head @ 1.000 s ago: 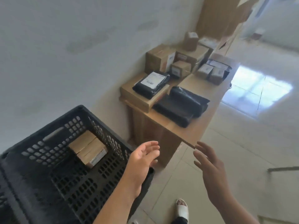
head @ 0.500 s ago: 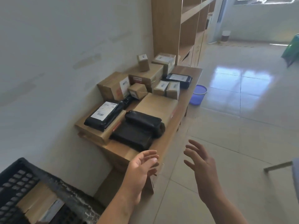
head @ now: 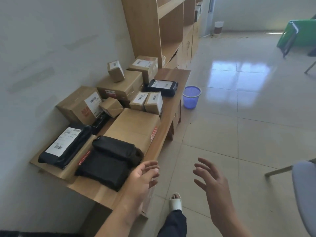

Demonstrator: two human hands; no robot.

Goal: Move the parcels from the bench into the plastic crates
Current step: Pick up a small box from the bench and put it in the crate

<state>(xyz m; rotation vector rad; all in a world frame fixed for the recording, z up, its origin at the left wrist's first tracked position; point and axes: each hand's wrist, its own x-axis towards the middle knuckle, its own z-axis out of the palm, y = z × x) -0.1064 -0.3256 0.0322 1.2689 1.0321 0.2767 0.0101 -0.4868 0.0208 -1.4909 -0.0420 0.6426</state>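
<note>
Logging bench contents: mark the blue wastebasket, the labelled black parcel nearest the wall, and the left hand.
blue wastebasket (head: 191,98), head view, mesh wall.
labelled black parcel (head: 65,144), head view, white label.
left hand (head: 142,177), head view, palm.

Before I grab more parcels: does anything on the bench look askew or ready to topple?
The small carton at the back sits tilted on a bigger box, leaning toward the wall. The brown sheet under the near black mailers overhangs the bench.

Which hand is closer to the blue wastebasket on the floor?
Right. The right hand is out over the floor tiles, on the blue wastebasket's side; the left hand is by the bench's near corner, farther off.
</note>
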